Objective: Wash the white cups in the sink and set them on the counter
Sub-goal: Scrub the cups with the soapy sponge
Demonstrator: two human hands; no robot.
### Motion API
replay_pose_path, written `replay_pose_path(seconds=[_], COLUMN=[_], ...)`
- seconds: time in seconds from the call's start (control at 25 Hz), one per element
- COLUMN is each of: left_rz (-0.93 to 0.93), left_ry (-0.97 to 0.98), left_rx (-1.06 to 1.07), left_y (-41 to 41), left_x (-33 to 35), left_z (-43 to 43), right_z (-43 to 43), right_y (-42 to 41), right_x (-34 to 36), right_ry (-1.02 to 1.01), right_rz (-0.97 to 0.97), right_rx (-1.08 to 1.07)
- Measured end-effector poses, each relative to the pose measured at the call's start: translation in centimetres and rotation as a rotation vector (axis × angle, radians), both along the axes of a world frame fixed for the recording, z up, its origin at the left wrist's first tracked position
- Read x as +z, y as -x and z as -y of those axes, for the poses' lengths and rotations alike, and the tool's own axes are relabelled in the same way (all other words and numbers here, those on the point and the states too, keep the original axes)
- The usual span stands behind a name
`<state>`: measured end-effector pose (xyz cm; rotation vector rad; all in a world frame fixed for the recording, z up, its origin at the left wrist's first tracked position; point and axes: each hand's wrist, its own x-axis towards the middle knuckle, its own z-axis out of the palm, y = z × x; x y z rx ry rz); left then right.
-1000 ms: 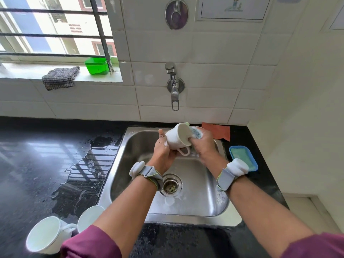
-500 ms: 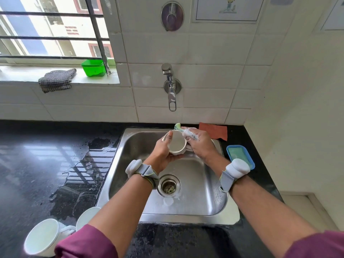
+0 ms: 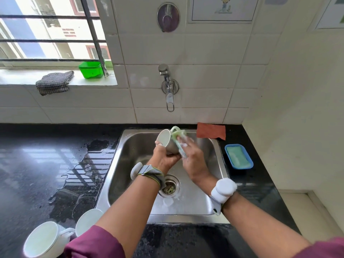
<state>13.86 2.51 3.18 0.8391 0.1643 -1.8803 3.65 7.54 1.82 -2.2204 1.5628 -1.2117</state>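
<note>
Over the steel sink [image 3: 214, 207] my left hand [image 3: 164, 158] grips a white cup [image 3: 166, 140] from below, its mouth tilted up and to the left. My right hand [image 3: 193, 158] presses a soapy green scrubber [image 3: 177, 138] flat against the cup's right side, fingers fairly straight and foamy. Two more white cups stand on the black counter at the lower left: one cup [image 3: 41, 239] with its handle to the right, and a second cup [image 3: 87, 220] partly hidden by my left sleeve.
A wall tap [image 3: 168, 86] is above the sink, no water visibly running. A blue soap dish [image 3: 239, 156] and a brown cloth [image 3: 211, 131] lie right of the sink. The counter [image 3: 37, 164] left of it is wet. A green tub [image 3: 91, 69] and checked cloth [image 3: 54, 81] sit on the windowsill.
The cup has been turned so its mouth faces left and up. The scrubber moved from the rim to the cup's outer right side, with my right fingers straightened.
</note>
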Motion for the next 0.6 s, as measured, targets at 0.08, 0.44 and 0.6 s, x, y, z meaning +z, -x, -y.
replay_pose_path(seconds=[0.08,0.44,0.6], left_rz=[0.013,0.007,0.021], left_ry=[-0.023,-0.011,-0.022], left_rx=[0.003,0.022,0.013], left_y=[0.0,0.3,0.6], left_x=[-0.1,-0.3,-0.5], left_z=[-0.1,-1.0,-1.0], right_z=[-0.6,-0.9,0.1], right_y=[-0.1,-0.9,-0.7], right_x=[-0.7,0.1,0.1], right_ry=[-0.029,-0.021,-0.098], right_rz=[-0.039,-0.045,0.015], right_rx=[0.049,0.128,-0.012])
